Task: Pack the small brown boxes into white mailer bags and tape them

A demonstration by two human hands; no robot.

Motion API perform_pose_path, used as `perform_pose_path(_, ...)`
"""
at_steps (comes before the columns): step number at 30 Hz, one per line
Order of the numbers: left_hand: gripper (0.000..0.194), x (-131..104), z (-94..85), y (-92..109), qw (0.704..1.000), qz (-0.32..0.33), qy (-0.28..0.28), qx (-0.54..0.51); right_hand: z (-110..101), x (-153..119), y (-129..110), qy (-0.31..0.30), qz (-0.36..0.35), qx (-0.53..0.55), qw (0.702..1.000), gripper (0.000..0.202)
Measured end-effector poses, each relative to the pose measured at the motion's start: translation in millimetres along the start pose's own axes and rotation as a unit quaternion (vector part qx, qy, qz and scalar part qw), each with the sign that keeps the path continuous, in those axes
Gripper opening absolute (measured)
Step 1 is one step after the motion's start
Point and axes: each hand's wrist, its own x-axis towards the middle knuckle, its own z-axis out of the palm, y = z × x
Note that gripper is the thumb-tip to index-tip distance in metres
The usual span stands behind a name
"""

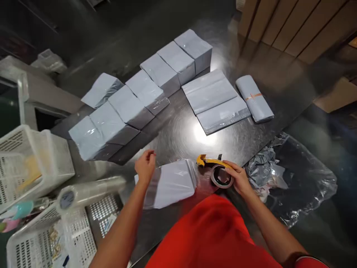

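A grey plastic-wrapped parcel [171,182] lies at the near edge of the shiny metal table [181,134]. My left hand [145,166] rests on its left end, fingers curled over the edge. My right hand [237,178] grips a yellow tape dispenser [216,168] with a roll of clear tape, set down just right of the parcel. A strip of tape seems to run from the dispenser onto the parcel's right end.
Several wrapped grey parcels [134,104] stand in a diagonal row across the table. Flat grey mailer bags [216,100] and a banded bundle [254,98] lie behind. White baskets [33,163] and a film roll [89,191] sit left. A bag of scrap plastic [290,178] hangs right.
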Motion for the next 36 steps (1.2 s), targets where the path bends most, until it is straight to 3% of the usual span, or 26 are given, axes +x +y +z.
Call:
perform_pose_path(2,0.041,-26.4,5.0,13.7,0.993,0.117,-0.008,0.015,13.9,-1.4,6.9,0.029,0.001,0.033,0.999,0.048)
perform_pose_path(4,0.066,-49.0,23.4,40.9,0.965,0.236,-0.087,0.074,19.5,-3.1,7.2,0.057,-0.009,0.05,0.997,0.049)
perform_pose_path(5,0.081,-58.0,35.7,56.9,0.95,0.258,-0.132,0.117,18.8,-3.7,4.5,0.068,-0.016,0.058,0.996,0.048)
perform_pose_path(8,0.098,-72.3,71.0,98.2,0.931,0.204,-0.209,0.22,4.7,-4.1,-10.0,0.102,-0.033,0.089,0.99,0.044)
perform_pose_path(11,0.085,-69.3,85.9,110.0,0.93,0.107,-0.23,0.265,-21.1,-4.2,-20.2,0.13,-0.046,0.111,0.984,0.044)
perform_pose_path(15,0.078,-54.0,72.1,85.2,0.964,0.016,-0.162,0.209,-53.5,-7.4,-9.3,0.157,-0.042,0.126,0.979,0.046)
perform_pose_path(18,0.082,-46.7,59.2,63.4,0.97,-0.134,-0.144,0.141,-60.8,-10.1,9.6,0.167,-0.027,0.133,0.977,0.045)
perform_pose_path(21,0.083,-46.3,58.4,54.8,0.96,-0.202,-0.16,0.108,-49.5,-9.8,24.0,0.159,-0.002,0.138,0.977,0.046)
perform_pose_path(25,0.083,-44.3,64.2,56.9,0.962,-0.201,-0.155,0.097,-18.6,-7.1,25.5,0.109,0.016,0.131,0.985,0.045)
perform_pose_path(28,0.073,-35.0,54.5,44.8,0.97,-0.186,-0.135,0.08,3.1,-6.6,16.6,0.055,0.012,0.119,0.991,0.046)
perform_pose_path(31,0.057,-24.6,22.8,2.0,0.976,-0.177,-0.105,0.066,18.5,-7.1,6.8,0.018,0.014,0.105,0.994,0.05)
perform_pose_path(33,0.044,-25.2,-7.4,-41.5,0.977,-0.186,-0.079,0.061,25.3,-7.1,3.0,0.01,0.009,0.105,0.994,0.049)
perform_pose_path(36,0.043,-45.4,-48.3,-110.9,0.977,-0.201,-0.033,0.066,31.7,-6.1,5.5,0.004,-0.005,0.104,0.995,0.045)
